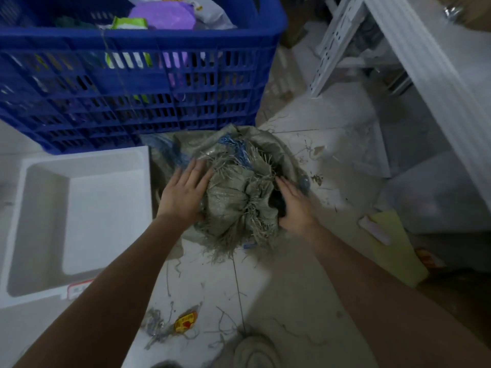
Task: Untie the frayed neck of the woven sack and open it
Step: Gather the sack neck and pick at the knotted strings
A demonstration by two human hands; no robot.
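Observation:
A grey-green woven sack (236, 197) stands on the tiled floor in the middle of the view. Its top edge is badly frayed, with loose strands hanging down, and blue threads (236, 148) show at the far side. The fabric is bunched in folds over the top. My left hand (183, 192) lies flat against the sack's left side, fingers together and stretched out. My right hand (295, 205) presses on the right side, its fingertips at a dark gap in the folds. Whether either hand pinches fabric is not visible.
A blue plastic crate (138, 83) full of packets stands just behind the sack. A white foam box (79, 216) sits to the left. White shelf posts (337, 43) and a yellow card (396, 245) lie to the right. Loose strands and a wrapper (186, 321) litter the floor nearby.

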